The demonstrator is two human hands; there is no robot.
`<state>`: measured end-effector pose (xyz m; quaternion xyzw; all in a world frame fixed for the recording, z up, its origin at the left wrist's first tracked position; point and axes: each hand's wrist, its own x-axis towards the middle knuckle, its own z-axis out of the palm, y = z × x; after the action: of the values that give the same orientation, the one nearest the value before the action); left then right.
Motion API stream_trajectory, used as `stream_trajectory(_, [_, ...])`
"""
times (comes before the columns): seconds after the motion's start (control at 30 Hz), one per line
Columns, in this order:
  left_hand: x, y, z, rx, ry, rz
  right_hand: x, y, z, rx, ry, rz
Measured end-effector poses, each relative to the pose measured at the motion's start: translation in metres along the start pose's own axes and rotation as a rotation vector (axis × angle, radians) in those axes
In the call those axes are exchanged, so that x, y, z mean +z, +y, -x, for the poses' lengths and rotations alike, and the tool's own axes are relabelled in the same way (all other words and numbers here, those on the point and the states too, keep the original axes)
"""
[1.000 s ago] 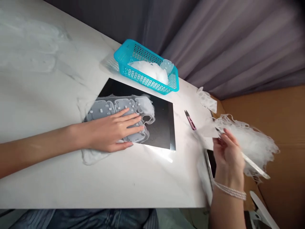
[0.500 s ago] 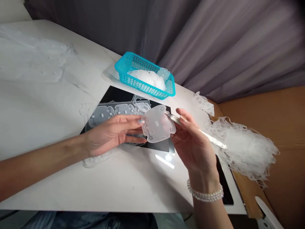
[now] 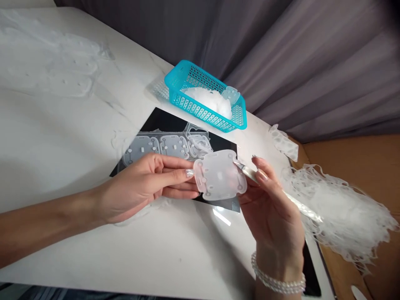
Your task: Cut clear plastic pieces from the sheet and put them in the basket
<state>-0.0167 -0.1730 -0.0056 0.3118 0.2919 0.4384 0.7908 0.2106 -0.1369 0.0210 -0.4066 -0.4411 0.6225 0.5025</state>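
Note:
My left hand (image 3: pixel 146 183) pinches the left edge of a translucent white silicone piece (image 3: pixel 220 175), squarish with small bumps, held above the table. My right hand (image 3: pixel 270 208) touches the piece's right edge and grips a slim metal tool (image 3: pixel 281 193), its tip at the piece's upper right corner. Below lies a black mat (image 3: pixel 165 121) carrying a translucent silicone sheet (image 3: pixel 162 146) of joined pieces.
A turquoise basket (image 3: pixel 200 108) with white silicone pieces stands behind the mat. A heap of white trimmings (image 3: pixel 340 208) lies at the table's right edge over a cardboard box (image 3: pixel 368 166). More translucent sheets (image 3: pixel 62 71) lie far left. Grey curtain behind.
My left hand left the sheet and lifted a single piece. My right hand came over from the trimmings heap with the tool and now meets the piece.

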Motion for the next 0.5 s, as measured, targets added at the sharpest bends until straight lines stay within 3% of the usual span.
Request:
stream_trajectory(0.1, [0.000,-0.006,0.001,-0.016,0.093,0.120,0.005,0.006,0.005,-0.142,0.047,0.090])
stream_trajectory(0.17, [0.000,-0.009,0.001,-0.056,0.074,0.233,0.014,0.011,0.012,-0.184,0.052,0.176])
stream_trajectory(0.33, [-0.001,-0.010,0.001,-0.150,-0.095,0.424,0.035,0.012,0.030,0.065,-0.233,0.185])
stream_trajectory(0.4, [-0.004,-0.010,0.001,-0.155,-0.107,0.465,0.030,0.006,0.028,0.025,-0.170,0.138])
stream_trajectory(0.5, [-0.008,-0.011,0.001,-0.173,-0.126,0.475,0.010,-0.001,0.019,-0.095,0.084,0.151])
